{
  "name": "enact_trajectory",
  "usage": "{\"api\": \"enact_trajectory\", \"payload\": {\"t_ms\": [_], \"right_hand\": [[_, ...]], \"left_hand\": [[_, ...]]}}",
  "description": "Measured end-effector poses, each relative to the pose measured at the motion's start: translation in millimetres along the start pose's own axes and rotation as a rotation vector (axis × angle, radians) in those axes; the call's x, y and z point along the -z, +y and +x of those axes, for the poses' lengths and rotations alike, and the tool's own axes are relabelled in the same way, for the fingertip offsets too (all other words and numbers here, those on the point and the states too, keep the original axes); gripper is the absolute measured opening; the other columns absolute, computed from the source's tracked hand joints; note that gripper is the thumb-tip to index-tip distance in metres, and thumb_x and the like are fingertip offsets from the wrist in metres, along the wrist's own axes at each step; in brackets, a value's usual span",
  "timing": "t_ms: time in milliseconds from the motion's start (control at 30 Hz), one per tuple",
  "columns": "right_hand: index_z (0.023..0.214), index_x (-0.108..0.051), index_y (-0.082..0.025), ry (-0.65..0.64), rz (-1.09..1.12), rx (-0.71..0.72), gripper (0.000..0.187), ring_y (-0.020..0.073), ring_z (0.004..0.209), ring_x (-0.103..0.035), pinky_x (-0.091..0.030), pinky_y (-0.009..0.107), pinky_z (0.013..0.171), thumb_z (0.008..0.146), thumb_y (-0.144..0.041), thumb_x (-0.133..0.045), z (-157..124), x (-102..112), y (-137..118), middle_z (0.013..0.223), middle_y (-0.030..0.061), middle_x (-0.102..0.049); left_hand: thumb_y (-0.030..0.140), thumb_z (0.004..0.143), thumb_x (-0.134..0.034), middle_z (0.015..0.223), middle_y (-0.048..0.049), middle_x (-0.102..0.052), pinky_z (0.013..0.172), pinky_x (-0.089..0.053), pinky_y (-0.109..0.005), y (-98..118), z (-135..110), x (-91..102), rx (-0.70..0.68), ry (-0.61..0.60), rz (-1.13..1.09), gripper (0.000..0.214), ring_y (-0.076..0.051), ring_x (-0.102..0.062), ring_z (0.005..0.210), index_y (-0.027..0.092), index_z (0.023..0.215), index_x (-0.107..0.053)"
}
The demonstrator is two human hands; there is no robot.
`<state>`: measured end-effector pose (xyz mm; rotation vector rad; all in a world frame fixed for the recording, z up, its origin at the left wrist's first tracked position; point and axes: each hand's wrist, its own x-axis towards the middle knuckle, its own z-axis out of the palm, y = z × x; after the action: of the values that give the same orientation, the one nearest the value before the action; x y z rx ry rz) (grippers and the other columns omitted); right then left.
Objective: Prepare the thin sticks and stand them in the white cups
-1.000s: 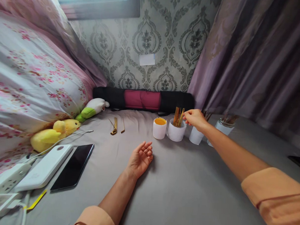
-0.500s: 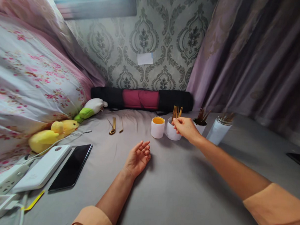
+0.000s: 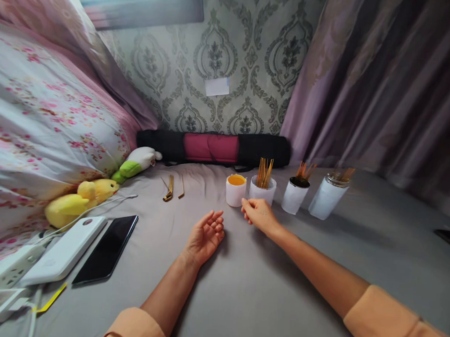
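Observation:
My left hand (image 3: 206, 235) rests palm up on the grey sheet, fingers loosely curled and apart, holding nothing. My right hand (image 3: 258, 214) hovers low over the sheet just in front of two white cups, its fingers drawn together; I cannot make out anything in them. One white cup (image 3: 235, 189) holds something orange. The cup beside it (image 3: 262, 187) holds several thin golden sticks. Further right stand another white cup (image 3: 294, 194) and a white-wrapped jar (image 3: 326, 195), both with sticks.
Loose golden sticks (image 3: 171, 188) lie on the sheet at the back left. A black phone (image 3: 107, 248), a white power bank (image 3: 64, 251) and a power strip (image 3: 4, 269) lie at the left by yellow and green plush toys. A black-and-red roll (image 3: 211, 148) lines the wall.
My right hand has drawn back from above the cups of sticks toward me and lower, ending just in front of the two left cups. The left hand has stayed put.

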<state>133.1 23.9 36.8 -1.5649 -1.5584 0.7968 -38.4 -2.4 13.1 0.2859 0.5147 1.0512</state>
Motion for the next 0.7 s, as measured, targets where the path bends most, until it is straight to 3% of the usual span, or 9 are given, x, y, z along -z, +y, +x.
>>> {"api": "enact_trajectory", "payload": {"t_ms": [267,700], "right_hand": [[0.058,-0.057,-0.015,0.016,-0.082,0.050,0.041,0.0098,0.040,-0.049,-0.034,0.020,0.044,0.082,-0.042,-0.037,-7.3,-18.3,12.2,0.047,0.0022,-0.056],[0.058,-0.058,-0.017,0.145,-0.130,0.171,0.042,0.0106,0.048,-0.048,-0.030,0.020,0.048,0.084,-0.041,-0.036,-10.6,-25.5,31.8,0.054,0.0020,-0.060]], "left_hand": [[0.020,0.078,-0.054,0.071,-0.0028,-0.055,0.046,-0.040,-0.017,-0.6,0.8,0.7,-0.006,0.003,0.021,0.019,-0.005,-0.047,0.053,0.008,0.093,-0.057],[0.013,0.077,-0.054,0.068,-0.0019,-0.054,0.042,-0.039,-0.015,2.9,2.7,-3.8,-0.105,0.076,0.104,0.014,-0.003,-0.046,0.050,0.008,0.090,-0.057]]}}
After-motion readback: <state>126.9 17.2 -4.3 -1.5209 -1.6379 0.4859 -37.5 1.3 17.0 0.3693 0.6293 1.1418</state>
